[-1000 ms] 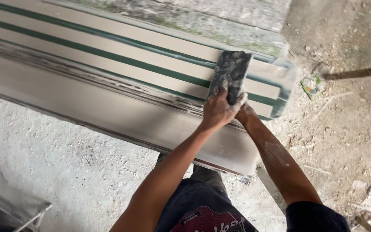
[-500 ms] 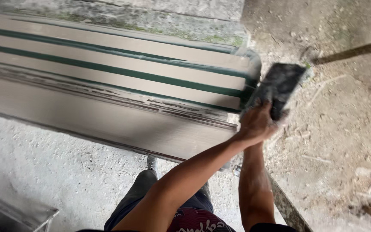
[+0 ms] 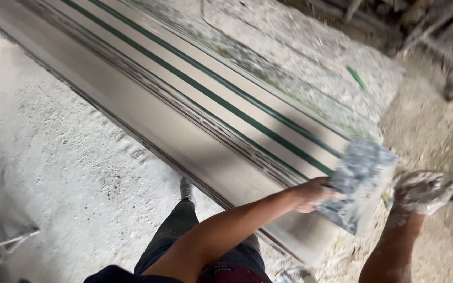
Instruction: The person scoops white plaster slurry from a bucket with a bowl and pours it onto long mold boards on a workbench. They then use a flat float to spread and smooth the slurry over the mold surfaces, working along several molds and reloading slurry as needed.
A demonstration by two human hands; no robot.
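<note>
A long plaster moulding (image 3: 195, 131) with two green stripes lies slantwise across the rough floor. My left hand (image 3: 313, 194) grips a flat, plaster-caked scraper plate (image 3: 360, 183) at the moulding's near right end. My right hand (image 3: 420, 191) is coated in white plaster and hovers just right of the plate, fingers apart, holding nothing. Both forearms reach up from the bottom edge.
A grey speckled slab (image 3: 300, 63) lies behind the moulding with a short green stick (image 3: 356, 77) on it. Wooden frames (image 3: 446, 47) stand at the top right. A metal frame corner (image 3: 1, 246) shows at the bottom left. My dark trouser leg (image 3: 184, 230) stands beside the moulding.
The view has swung left and upward along the moulding. My right hand has come off the plate and moved right; my left hand keeps hold of it at the moulding's end.
</note>
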